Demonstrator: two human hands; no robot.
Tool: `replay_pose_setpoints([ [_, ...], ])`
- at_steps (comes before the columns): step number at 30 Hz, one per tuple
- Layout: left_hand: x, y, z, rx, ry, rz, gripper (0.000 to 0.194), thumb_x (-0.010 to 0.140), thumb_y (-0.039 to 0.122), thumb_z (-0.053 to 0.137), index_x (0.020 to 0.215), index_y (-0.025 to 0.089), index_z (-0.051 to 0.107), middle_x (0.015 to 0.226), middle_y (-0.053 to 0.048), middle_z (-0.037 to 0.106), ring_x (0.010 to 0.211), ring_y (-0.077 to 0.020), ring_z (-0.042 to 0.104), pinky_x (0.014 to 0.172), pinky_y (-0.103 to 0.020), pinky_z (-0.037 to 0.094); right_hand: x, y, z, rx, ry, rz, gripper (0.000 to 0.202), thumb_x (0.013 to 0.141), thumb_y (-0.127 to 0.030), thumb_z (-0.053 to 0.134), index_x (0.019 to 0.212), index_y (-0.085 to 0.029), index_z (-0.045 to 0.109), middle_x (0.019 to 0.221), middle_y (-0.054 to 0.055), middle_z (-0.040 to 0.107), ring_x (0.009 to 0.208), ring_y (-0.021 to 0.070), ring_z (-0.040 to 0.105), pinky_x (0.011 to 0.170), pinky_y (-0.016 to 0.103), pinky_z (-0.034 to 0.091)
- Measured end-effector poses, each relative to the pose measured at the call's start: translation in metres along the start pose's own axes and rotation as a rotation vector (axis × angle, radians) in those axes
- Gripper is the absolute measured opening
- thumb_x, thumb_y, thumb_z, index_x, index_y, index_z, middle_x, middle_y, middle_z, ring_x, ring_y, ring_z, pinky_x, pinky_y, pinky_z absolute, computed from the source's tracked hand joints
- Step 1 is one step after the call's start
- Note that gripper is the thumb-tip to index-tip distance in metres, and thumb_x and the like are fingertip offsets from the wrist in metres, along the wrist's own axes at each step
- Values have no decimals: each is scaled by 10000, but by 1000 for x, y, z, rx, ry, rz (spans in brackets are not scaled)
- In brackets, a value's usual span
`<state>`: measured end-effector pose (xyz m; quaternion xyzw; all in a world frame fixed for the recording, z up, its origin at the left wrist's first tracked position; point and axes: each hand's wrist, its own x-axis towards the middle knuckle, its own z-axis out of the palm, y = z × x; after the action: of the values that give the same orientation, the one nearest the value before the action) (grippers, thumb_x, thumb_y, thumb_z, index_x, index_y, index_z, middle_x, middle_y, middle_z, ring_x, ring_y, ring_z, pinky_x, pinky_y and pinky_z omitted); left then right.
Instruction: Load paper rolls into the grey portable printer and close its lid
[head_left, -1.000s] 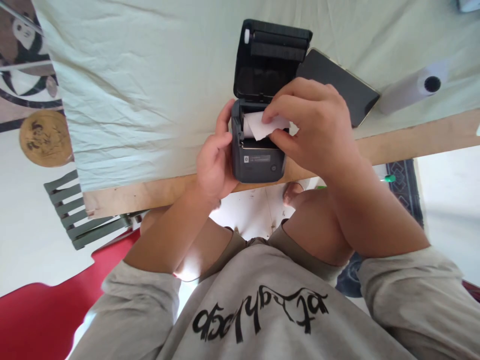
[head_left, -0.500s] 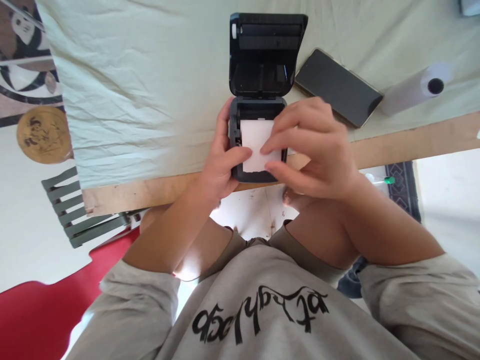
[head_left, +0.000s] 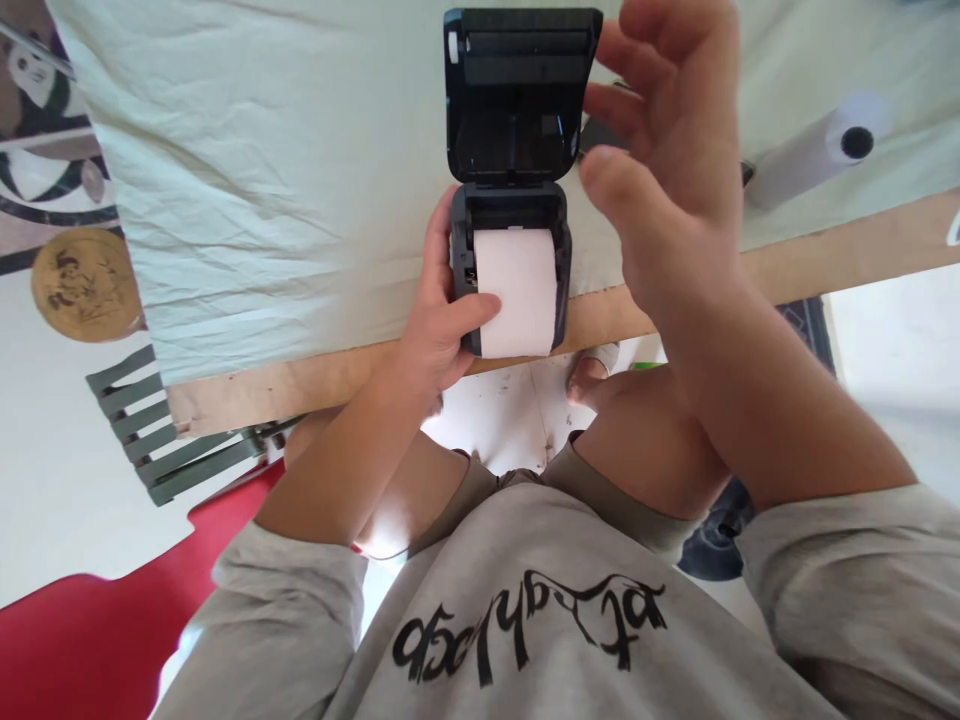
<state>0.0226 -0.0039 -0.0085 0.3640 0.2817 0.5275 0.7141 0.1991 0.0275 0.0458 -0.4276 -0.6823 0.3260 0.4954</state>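
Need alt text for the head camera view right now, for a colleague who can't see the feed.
A person's left hand grips a small black printer at the table edge, thumb pinning the white paper strip drawn out over its front, lid open. The right hand is raised, open, beside the lid. A spare paper roll lies on the pale cloth.

Open black printer (head_left: 510, 200), white paper (head_left: 516, 295) draped forward.

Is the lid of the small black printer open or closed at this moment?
Open. The lid is swung back from the printer, and the paper lies exposed over its front.
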Motion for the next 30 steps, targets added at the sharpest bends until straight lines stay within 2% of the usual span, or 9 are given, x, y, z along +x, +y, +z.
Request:
replay_pose_setpoints([
  [3, 0, -1, 0, 12, -26, 15, 722, 667, 168, 727, 1286, 382, 421, 1293, 49, 551, 1177, -215, 535, 934, -340, 481, 5, 2, 5, 150, -36, 40, 404, 882, -383, 496, 1267, -341, 377, 1308, -37, 534, 1234, 181, 511, 914, 354, 522],
  [6, -2, -1, 0, 30, 3, -14, 789, 685, 216, 714, 1365, 353, 340, 1269, 2, 560, 1164, -249, 559, 919, -387, 494, -4, 11, 8, 92, 36, -98, 262, 894, -446, 510, 1117, -313, 541, 1167, 9, 582, 1126, 204, 566, 928, 390, 520],
  [8, -4, -1, -1, 30, 38, -48, 836, 694, 234, 710, 1404, 345, 284, 1279, -16, 552, 1182, -274, 556, 917, -411, 500, -13, 18, 8, 10, -12, -202, 184, 870, -432, 549, 980, -299, 612, 1088, 15, 589, 1133, 221, 558, 1022, 453, 471],
  [10, -5, -2, -1, 30, 46, -45, 863, 687, 247, 722, 1410, 362, 265, 1297, -6, 540, 1238, -285, 519, 919, -402, 508, -22, 22, 6, -42, -72, -232, 183, 851, -437, 569, 974, -312, 622, 1096, 14, 580, 1192, 243, 524, 1088, 507, 412],
  [15, -8, 3, 8, 54, -35, -37, 885, 686, 250, 736, 1396, 429, 237, 1338, 27, 518, 1301, -270, 468, 833, -332, 544, -32, 25, 8, 24, -64, 24, 502, 819, -597, 558, 1256, -374, 453, 1303, 20, 476, 1210, 251, 508, 947, 425, 529],
  [17, -9, 6, 16, 40, -28, -30, 786, 725, 284, 705, 1372, 422, 281, 1365, 26, 501, 1301, -269, 471, 811, -310, 545, -33, 26, 11, 120, -164, 111, 621, 814, -636, 536, 1337, -367, 336, 1261, 34, 505, 1086, 225, 574, 868, 395, 559],
  [20, -8, 11, 25, 57, 74, -15, 566, 790, 377, 647, 1295, 384, 392, 1346, 9, 514, 1298, -274, 477, 837, -303, 535, -35, 28, 15, 195, -255, 164, 711, 798, -667, 535, 1355, -324, 257, 1211, 56, 523, 935, 197, 601, 788, 382, 570],
  [24, -6, 12, 28, 134, 190, -33, 430, 783, 389, 671, 1169, 331, 489, 1217, -5, 600, 1269, -282, 511, 919, -334, 508, -37, 28, 16, 217, -277, 184, 743, 794, -690, 528, 1354, -303, 229, 1233, 77, 513, 951, 199, 593, 761, 366, 559],
  [30, -3, 12, 19, 120, 107, -75, 296, 821, 321, 612, 1102, 270, 533, 1097, -33, 655, 1263, -268, 516, 860, -367, 533, -38, 28, 17, 201, -252, 174, 763, 781, -717, 527, 1352, -292, 254, 1208, 75, 542, 1009, 210, 591, 802, 363, 542],
])
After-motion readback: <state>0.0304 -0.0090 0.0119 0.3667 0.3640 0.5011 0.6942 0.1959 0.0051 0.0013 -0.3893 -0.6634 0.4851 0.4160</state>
